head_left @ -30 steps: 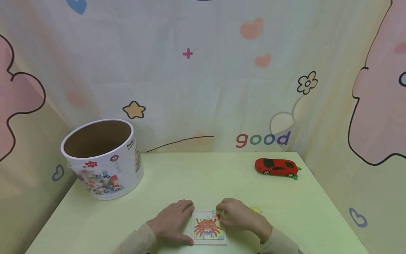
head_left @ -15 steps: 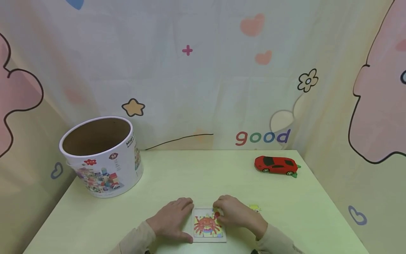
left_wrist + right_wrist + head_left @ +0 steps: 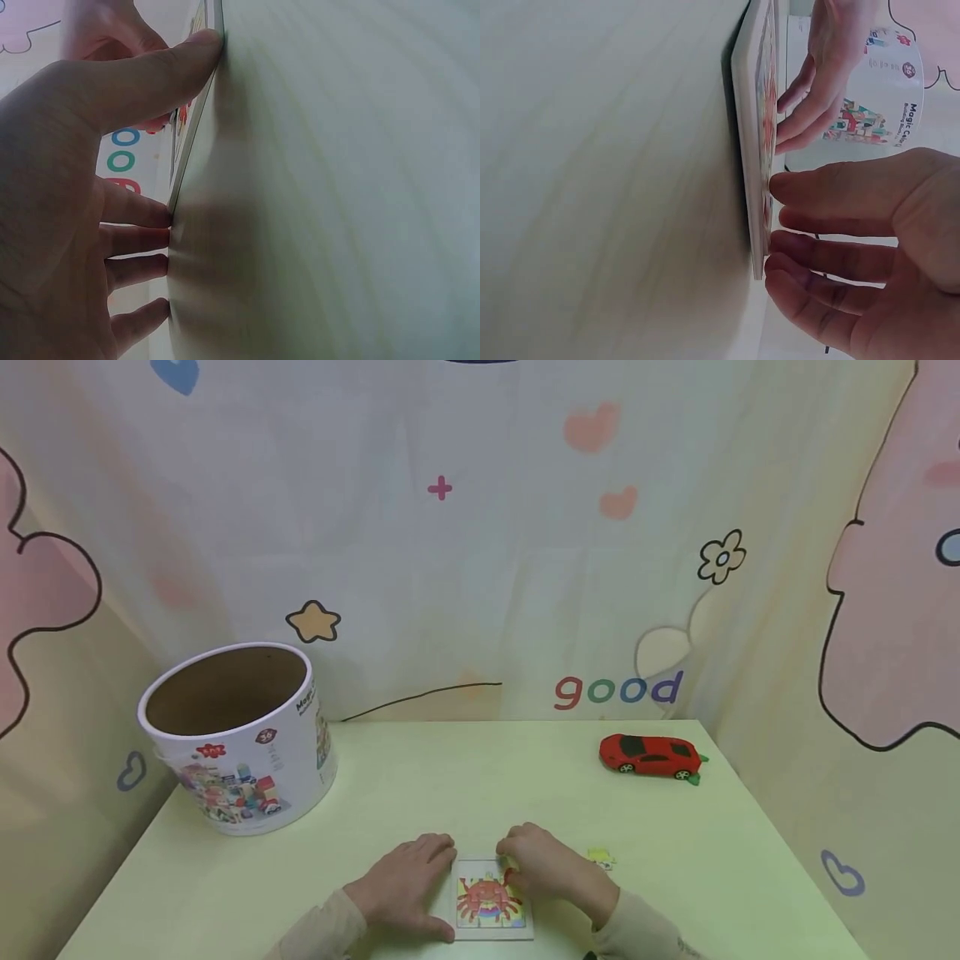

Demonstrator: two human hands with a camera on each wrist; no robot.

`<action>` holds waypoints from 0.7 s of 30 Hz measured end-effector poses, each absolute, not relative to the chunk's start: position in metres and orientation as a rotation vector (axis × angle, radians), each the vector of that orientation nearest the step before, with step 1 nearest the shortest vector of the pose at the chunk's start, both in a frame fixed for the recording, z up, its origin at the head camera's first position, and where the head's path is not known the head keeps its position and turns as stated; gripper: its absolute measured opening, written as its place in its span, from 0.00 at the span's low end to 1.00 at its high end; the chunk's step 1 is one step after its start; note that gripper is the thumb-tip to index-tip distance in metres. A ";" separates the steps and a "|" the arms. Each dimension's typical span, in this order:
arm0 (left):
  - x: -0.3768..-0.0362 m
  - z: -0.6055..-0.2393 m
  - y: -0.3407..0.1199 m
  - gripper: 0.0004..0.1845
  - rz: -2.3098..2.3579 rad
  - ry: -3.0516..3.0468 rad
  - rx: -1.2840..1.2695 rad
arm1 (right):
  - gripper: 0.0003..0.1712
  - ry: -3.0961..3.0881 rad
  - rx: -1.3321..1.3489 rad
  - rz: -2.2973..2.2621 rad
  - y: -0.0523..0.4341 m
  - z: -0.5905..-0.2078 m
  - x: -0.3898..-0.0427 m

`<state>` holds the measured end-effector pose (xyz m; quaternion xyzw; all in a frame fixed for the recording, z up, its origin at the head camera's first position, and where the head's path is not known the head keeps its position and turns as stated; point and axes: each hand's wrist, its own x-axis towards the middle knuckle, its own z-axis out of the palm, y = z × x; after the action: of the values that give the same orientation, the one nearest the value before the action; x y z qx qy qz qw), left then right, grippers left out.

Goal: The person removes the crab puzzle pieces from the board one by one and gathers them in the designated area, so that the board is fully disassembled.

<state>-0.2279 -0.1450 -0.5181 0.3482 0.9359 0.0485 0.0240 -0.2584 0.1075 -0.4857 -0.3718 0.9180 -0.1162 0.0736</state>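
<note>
Crab puzzle board (image 3: 491, 902): square, pale-framed, printed with a red crab; it is being kept flat at the near edge of the bench (image 3: 465, 777), between both hands.

Left hand (image 3: 405, 885): it is being laid on the bench against the board's left edge. In the left wrist view the thumb is being pressed to the board's edge and the fingers (image 3: 139, 247) are being held nearly straight, their tips touching the bench; nothing is being clasped.

Right hand (image 3: 551, 870): it is being laid over the board's far right corner. In the right wrist view its fingers (image 3: 832, 187) are being held straight, tips resting on the board's face; nothing is being gripped.

Loose puzzle piece (image 3: 601, 858): small and yellowish, it is being left on the bench just right of the right hand.

Red toy car (image 3: 649, 756): it is being kept at the far right of the bench.

Round block tub (image 3: 240, 743): open-topped, printed cardboard; it is being kept tilted at the far left.
</note>
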 end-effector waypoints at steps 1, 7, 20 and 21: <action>-0.227 -0.519 -0.145 0.57 0.149 2.898 1.076 | 0.11 2.753 -1.107 -0.337 0.106 -0.486 -0.258; -0.227 -0.520 -0.147 0.57 0.129 2.918 1.079 | 0.10 2.758 -1.104 -0.294 0.102 -0.486 -0.258; -0.227 -0.524 -0.148 0.56 0.167 2.915 1.134 | 0.07 2.745 -1.108 -0.294 0.101 -0.486 -0.260; -0.227 -0.524 -0.148 0.56 0.166 2.915 1.133 | 0.07 2.744 -1.097 -0.301 0.101 -0.486 -0.259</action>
<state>-0.2272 -0.1476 -0.5238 0.3616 0.9308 0.0531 0.0048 -0.2594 0.1013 -0.4864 -0.3680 0.9203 -0.1011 0.0855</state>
